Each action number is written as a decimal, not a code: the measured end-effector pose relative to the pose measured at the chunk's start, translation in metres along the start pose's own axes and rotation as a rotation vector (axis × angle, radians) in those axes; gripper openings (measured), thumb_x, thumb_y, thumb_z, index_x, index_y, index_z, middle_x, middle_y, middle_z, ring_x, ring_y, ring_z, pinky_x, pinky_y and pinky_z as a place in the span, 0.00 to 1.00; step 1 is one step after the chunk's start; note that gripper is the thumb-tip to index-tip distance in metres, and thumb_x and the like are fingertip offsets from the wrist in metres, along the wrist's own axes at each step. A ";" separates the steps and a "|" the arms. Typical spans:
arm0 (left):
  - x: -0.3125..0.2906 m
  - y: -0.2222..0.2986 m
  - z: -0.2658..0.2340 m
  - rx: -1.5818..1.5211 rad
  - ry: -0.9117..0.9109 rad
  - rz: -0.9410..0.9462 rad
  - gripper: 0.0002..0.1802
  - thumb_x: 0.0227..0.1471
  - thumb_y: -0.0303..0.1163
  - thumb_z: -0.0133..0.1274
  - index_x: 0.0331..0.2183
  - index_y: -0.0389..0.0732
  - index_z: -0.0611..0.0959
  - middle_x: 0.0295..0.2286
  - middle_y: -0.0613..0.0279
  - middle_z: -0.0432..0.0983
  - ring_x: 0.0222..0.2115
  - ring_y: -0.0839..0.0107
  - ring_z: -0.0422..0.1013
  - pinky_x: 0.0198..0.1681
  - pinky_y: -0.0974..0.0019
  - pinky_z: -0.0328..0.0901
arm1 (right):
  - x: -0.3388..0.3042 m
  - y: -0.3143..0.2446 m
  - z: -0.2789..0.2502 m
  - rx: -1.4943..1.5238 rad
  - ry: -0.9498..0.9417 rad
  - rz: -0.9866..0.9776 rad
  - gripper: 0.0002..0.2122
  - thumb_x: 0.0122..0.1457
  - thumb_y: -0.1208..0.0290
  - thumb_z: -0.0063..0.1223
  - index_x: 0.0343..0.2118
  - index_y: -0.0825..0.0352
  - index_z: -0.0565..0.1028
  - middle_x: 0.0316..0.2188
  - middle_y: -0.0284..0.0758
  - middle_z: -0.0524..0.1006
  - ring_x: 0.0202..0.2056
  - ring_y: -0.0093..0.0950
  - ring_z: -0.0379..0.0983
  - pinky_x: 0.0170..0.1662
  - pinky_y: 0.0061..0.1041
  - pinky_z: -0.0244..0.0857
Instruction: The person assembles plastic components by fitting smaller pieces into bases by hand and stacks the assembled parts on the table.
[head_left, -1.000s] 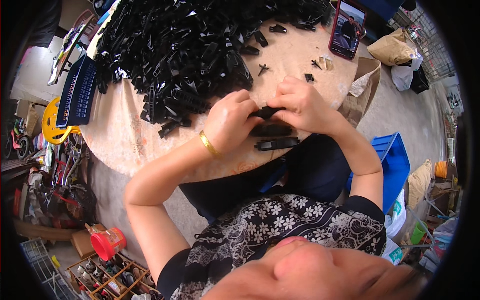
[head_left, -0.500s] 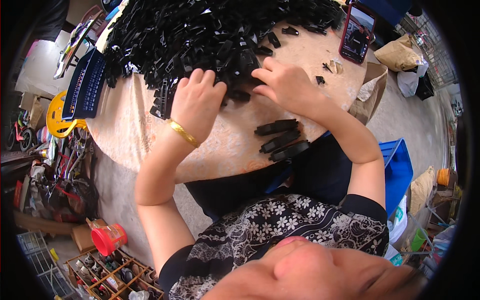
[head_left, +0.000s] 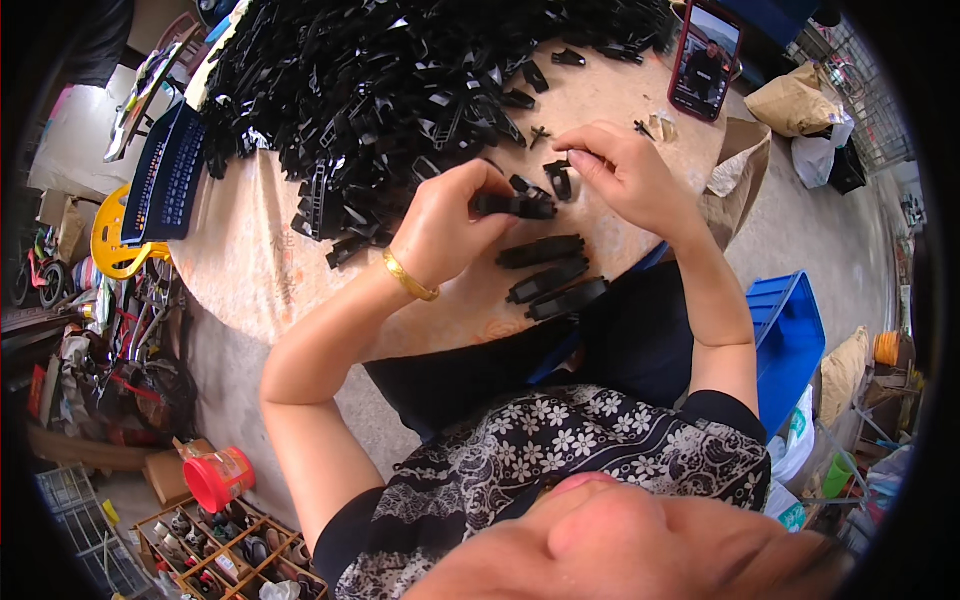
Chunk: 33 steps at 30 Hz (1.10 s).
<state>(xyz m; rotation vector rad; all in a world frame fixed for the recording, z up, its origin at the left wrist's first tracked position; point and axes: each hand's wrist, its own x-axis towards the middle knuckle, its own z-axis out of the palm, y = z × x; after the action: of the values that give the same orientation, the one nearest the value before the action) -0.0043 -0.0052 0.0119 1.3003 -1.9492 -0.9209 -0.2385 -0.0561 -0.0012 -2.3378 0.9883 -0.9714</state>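
Note:
My left hand (head_left: 450, 220) is closed round a short black plastic clip-like part (head_left: 513, 206), which sticks out to the right between thumb and fingers. To its right my right hand (head_left: 630, 175) has thumb and fingertips pinched together; what they hold, if anything, is too small to make out. Just below those fingertips is a small black plastic piece (head_left: 560, 180). Nearer to me, several dark assembled bundles (head_left: 545, 278) lie side by side by the table's edge. Beyond my hands spreads a large heap of loose black plastic parts (head_left: 380, 90).
The round table (head_left: 240, 240) has a patterned beige cover. A phone (head_left: 706, 60) stands upright at its far right. Beside the table are a yellow stool (head_left: 112, 232) with a dark blue basket (head_left: 165, 175), a brown paper bag (head_left: 738, 170) and a blue crate (head_left: 785, 340).
My left hand has come away from the heap, moving right with a black part in its grip. My right hand has shifted right, its fingertips now pinched together.

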 end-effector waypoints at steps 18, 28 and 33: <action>-0.013 0.004 0.005 0.338 -0.020 0.155 0.11 0.36 0.27 0.64 0.27 0.35 0.81 0.24 0.56 0.72 0.25 0.60 0.72 0.30 0.64 0.67 | -0.017 -0.025 -0.001 0.144 -0.278 0.007 0.11 0.48 0.72 0.60 0.35 0.70 0.78 0.29 0.37 0.76 0.27 0.32 0.73 0.33 0.27 0.66; -0.010 0.000 0.012 0.305 -0.052 0.176 0.11 0.35 0.27 0.65 0.25 0.34 0.80 0.23 0.56 0.71 0.24 0.60 0.73 0.28 0.64 0.68 | -0.018 -0.021 0.003 -0.055 -0.220 -0.246 0.10 0.43 0.76 0.60 0.31 0.70 0.78 0.25 0.37 0.72 0.29 0.37 0.70 0.32 0.32 0.64; -0.011 -0.002 0.012 0.281 -0.024 0.183 0.12 0.35 0.28 0.66 0.25 0.34 0.80 0.23 0.56 0.71 0.23 0.60 0.72 0.26 0.64 0.67 | -0.014 -0.023 0.009 -0.028 -0.246 -0.263 0.10 0.42 0.75 0.60 0.30 0.69 0.77 0.24 0.37 0.72 0.30 0.38 0.71 0.32 0.33 0.64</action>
<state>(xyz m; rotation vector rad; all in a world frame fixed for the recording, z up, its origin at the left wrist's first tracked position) -0.0095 0.0070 0.0024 1.2375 -2.2345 -0.5915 -0.2283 -0.0294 0.0005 -2.5799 0.6146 -0.7391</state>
